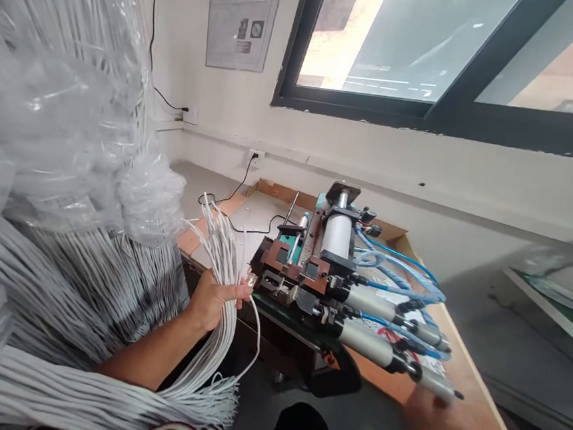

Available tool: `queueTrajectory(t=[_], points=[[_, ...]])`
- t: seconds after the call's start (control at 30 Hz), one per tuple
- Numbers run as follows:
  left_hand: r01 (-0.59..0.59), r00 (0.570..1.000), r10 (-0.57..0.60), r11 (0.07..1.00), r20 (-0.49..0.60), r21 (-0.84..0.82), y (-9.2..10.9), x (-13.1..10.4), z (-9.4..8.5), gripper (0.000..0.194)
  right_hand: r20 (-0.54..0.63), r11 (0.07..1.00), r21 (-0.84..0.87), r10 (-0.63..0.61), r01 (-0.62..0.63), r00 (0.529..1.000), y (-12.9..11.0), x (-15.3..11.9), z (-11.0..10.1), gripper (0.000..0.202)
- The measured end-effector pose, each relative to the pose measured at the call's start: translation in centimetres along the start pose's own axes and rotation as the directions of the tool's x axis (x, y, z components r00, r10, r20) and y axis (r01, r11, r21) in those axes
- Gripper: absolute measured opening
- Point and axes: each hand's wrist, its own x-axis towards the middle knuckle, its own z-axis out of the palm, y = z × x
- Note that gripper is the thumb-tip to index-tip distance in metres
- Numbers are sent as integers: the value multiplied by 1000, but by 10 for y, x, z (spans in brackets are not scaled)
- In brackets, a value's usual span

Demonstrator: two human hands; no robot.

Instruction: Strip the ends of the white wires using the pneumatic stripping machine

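Note:
My left hand (213,299) is closed around a bundle of thin white cables (223,253), whose upper ends fan out above my thumb. One cable loops out to the right of the bundle, below my fingertips. Just right of that hand stands a pneumatic machine (306,270) with brown jaw blocks, metal cylinders and blue air hoses. My right hand (441,429) is at the lower right, beneath the end of the lowest cylinder (370,343). Motion smears its fingers, so their position is unclear.
Large stacks of grey-white cables (84,284), partly wrapped in clear plastic (87,137), fill the left side. The machine stands on a wooden-edged table (474,365). Black power cords (245,178) run to wall outlets. A shelf (554,309) is at the far right, and a window is above.

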Motion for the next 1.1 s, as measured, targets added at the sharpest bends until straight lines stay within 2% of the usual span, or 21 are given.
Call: queueTrajectory(t=[0.07, 0.1, 0.17, 0.2, 0.23, 0.3, 0.4, 0.43, 0.5, 0.57, 0.6, 0.63, 0.7, 0.8, 0.9, 1.03, 1.1], points=[[-2, 1000, 2, 1000, 9, 9, -3, 0, 5, 12, 48, 998, 66, 13, -16, 999, -17, -42, 1, 30], [-2, 1000, 2, 1000, 18, 15, -4, 0, 8, 12, 163, 972, 236, -32, -8, 986, -32, -63, 3, 30], [-8, 999, 7, 999, 40, 33, -8, 1, 16, 12, 376, 840, 542, -212, -29, 902, -72, -99, 9, 34], [-21, 999, 19, 999, 43, 48, -9, 1, 19, 11, 420, 779, 626, -302, -32, 856, -94, -111, 12, 32], [-46, 998, 44, 997, 34, 70, -11, 1, 21, 10, 460, 738, 674, -382, -35, 802, -113, -119, 14, 27], [-121, 992, 125, 980, -15, 157, -14, 2, 22, 8, 475, 687, 727, -489, -13, 732, -143, -127, 15, 22], [-205, 970, 238, 919, -59, 338, -18, 7, 18, 8, 515, 652, 757, -550, -46, 657, -159, -127, 13, 23], [-207, 968, 244, 911, -60, 357, -18, 10, 17, 9, 524, 643, 763, -549, -72, 651, -158, -125, 13, 23], [-179, 974, 211, 937, -79, 298, -18, 17, 16, 9, 539, 622, 766, -487, -161, 688, -154, -117, 16, 22], [-132, 982, 154, 974, -113, 186, -15, 23, 16, 11, 573, 578, 753, -340, -315, 745, -150, -107, 22, 19], [-105, 985, 123, 984, -124, 143, -14, 26, 17, 12, 605, 536, 738, -257, -410, 754, -149, -102, 26, 19], [-78, 988, 93, 990, -126, 117, -13, 27, 17, 13, 643, 481, 720, -188, -501, 743, -149, -98, 30, 20], [-28, 993, 39, 995, -113, 100, -11, 28, 18, 15, 715, 354, 677, -109, -645, 690, -151, -91, 39, 23], [33, 995, -24, 995, -92, 98, -11, 28, 17, 15, 770, 200, 632, -53, -749, 636, -155, -86, 49, 25], [60, 994, -51, 994, -100, 90, -13, 27, 15, 14, 796, 128, 601, -8, -789, 605, -158, -83, 53, 25], [80, 993, -72, 993, -95, 89, -15, 28, 14, 14, 841, 83, 538, 25, -839, 541, -160, -78, 52, 26], [100, 991, -91, 991, -97, 86, -16, 28, 15, 13, 837, 60, 541, 53, -839, 544, -161, -77, 51, 26]])
